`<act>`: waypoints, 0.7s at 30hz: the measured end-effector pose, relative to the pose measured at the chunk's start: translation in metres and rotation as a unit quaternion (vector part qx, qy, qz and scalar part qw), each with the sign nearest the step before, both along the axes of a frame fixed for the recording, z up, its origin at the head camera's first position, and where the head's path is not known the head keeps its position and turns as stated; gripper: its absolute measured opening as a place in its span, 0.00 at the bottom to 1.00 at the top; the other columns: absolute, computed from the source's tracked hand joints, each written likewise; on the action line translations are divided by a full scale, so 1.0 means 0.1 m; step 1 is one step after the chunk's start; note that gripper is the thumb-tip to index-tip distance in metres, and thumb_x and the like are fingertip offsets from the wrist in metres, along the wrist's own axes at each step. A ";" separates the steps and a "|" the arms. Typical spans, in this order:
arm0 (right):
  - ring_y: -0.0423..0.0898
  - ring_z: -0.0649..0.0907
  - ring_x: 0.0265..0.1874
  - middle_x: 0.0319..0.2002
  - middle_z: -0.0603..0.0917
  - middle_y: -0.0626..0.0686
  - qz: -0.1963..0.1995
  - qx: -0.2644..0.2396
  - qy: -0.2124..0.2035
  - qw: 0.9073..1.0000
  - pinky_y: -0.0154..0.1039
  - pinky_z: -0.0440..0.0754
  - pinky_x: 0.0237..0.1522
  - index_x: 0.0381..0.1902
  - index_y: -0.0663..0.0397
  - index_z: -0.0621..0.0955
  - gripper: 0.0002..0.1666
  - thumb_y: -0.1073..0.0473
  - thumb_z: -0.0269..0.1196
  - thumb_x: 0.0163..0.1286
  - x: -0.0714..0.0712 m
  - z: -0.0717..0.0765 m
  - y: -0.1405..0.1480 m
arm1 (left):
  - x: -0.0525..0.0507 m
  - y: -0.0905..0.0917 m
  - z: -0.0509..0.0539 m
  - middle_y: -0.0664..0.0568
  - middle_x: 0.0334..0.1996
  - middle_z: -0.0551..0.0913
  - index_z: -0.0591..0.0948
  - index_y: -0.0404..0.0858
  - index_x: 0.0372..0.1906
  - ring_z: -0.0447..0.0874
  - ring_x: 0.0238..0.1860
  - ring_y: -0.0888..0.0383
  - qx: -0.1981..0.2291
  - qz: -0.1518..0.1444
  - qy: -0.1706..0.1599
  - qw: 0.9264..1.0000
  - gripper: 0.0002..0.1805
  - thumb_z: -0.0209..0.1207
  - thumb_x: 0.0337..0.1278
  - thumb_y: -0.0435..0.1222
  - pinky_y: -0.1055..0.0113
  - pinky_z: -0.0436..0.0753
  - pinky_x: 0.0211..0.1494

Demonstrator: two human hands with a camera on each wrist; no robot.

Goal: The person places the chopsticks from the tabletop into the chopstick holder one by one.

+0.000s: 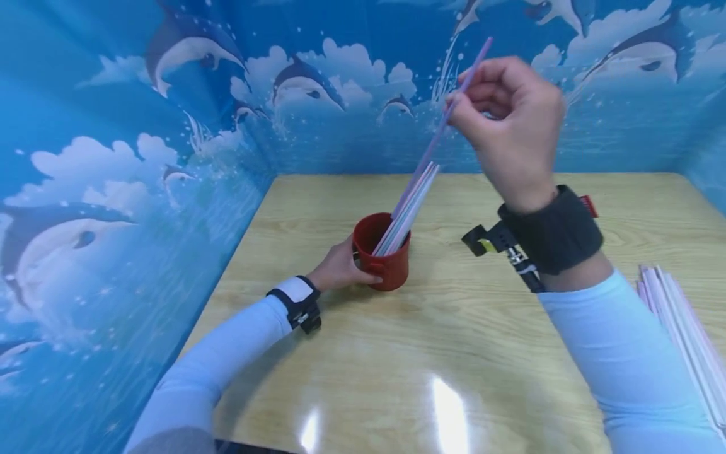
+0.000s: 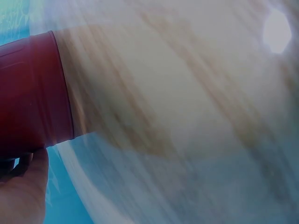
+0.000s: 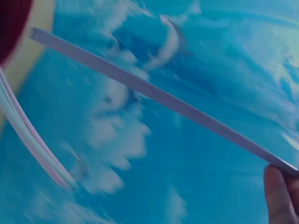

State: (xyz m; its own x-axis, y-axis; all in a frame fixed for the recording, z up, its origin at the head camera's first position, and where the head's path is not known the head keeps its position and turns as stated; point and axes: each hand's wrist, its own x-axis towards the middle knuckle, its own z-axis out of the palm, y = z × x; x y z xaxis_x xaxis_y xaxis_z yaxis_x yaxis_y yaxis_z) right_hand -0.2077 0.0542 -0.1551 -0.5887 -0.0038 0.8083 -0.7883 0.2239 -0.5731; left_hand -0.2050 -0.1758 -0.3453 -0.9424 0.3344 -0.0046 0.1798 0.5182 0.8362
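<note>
A purple straw is pinched between the thumb and fingers of my right hand, raised at the upper right. It slants down to the left, and its lower end is at the mouth of the red cup. In the right wrist view that straw stretches across, its far end near the red cup. Several pale straws lean to the right inside the cup. My left hand grips the cup's left side, thumb toward the front. The left wrist view shows the cup's side and part of that hand.
A bundle of pale straws lies at the table's right edge, partly behind my right forearm. The wood-grain table reflects bright light near its front. A blue dolphin-print curtain stands along the back and left.
</note>
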 end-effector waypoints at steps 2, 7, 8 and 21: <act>0.39 0.81 0.28 0.29 0.81 0.55 0.004 0.017 -0.048 0.999 0.29 0.79 0.36 0.32 0.65 0.76 0.09 0.66 0.59 0.52 0.00 -0.10 -0.13 | 0.00 0.00 0.01 0.56 0.58 0.63 0.53 0.48 0.60 0.62 0.57 0.59 0.000 0.000 0.004 1.000 0.50 0.69 0.25 0.37 0.61 0.66 0.58; 0.39 0.80 0.28 0.30 0.81 0.55 -0.005 0.066 -0.137 0.988 0.29 0.78 0.35 0.33 0.64 0.76 0.10 0.64 0.58 0.53 -0.09 -0.57 -0.27 | 0.01 0.02 0.00 0.55 0.58 0.64 0.54 0.46 0.60 0.63 0.57 0.58 0.002 -0.003 0.007 1.000 0.50 0.69 0.25 0.37 0.60 0.66 0.59; 0.38 0.80 0.27 0.30 0.82 0.55 -0.005 0.067 -0.153 0.986 0.29 0.78 0.35 0.33 0.63 0.76 0.10 0.63 0.59 0.53 -0.12 -0.68 -0.27 | 0.02 0.02 0.00 0.54 0.58 0.64 0.54 0.45 0.60 0.63 0.57 0.57 0.000 -0.006 0.009 1.000 0.50 0.69 0.25 0.37 0.59 0.66 0.59; 0.39 0.81 0.23 0.25 0.82 0.52 -0.027 0.185 -0.265 0.946 0.31 0.78 0.24 0.31 0.54 0.78 0.09 0.57 0.57 0.52 -0.27 -1.19 -0.09 | -0.06 0.03 -0.11 0.61 0.55 0.66 0.56 0.53 0.59 0.64 0.55 0.63 0.000 -0.004 0.025 1.000 0.50 0.70 0.20 0.42 0.60 0.67 0.58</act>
State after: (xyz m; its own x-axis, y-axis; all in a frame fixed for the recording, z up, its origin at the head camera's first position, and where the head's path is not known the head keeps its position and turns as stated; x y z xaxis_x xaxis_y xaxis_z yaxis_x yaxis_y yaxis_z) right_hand -0.2350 0.0448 -0.2741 -0.9186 -0.1864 0.3485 -0.3934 0.5179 -0.7597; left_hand -0.2112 -0.1730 -0.3561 -0.9389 0.3416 0.0431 0.2261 0.5172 0.8254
